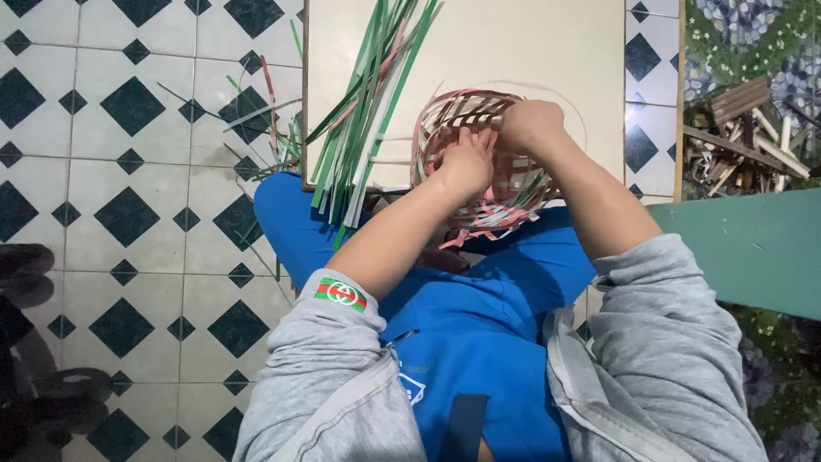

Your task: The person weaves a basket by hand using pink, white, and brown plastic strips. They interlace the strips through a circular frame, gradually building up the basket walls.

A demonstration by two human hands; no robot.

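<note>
Both hands are working on the half-woven round basket of pink, white and green flat strips [479,162], which is sitting at the 6 o'clock edge of the pale rectangular board [513,51], partly over the lap in blue clothing [462,325]. Left hand [466,162] is pressing flat on the weave at the basket's centre, fingers curled down into the strips, pinching or just bracing, can't tell which. Right hand [530,124] is closed in a fist at the rim around 1 o'clock, apparently gripping a strip end, though the strip itself is hidden under the knuckles. A loose bundle of long green, white and pink flat strips [368,103] is fanning across the board's 9 o'clock side, near the basket, some ends hanging off the edge toward the black-and-white diamond tiled floor [128,171]. A pile of short wooden offcuts [744,137] is lying well apart at 3 o'clock. Risks, my read: the basket is overhanging the board, so a hard pull could tip it; over-tension could kink or snap a strip; the loose bundle could slide to the floor.
</note>
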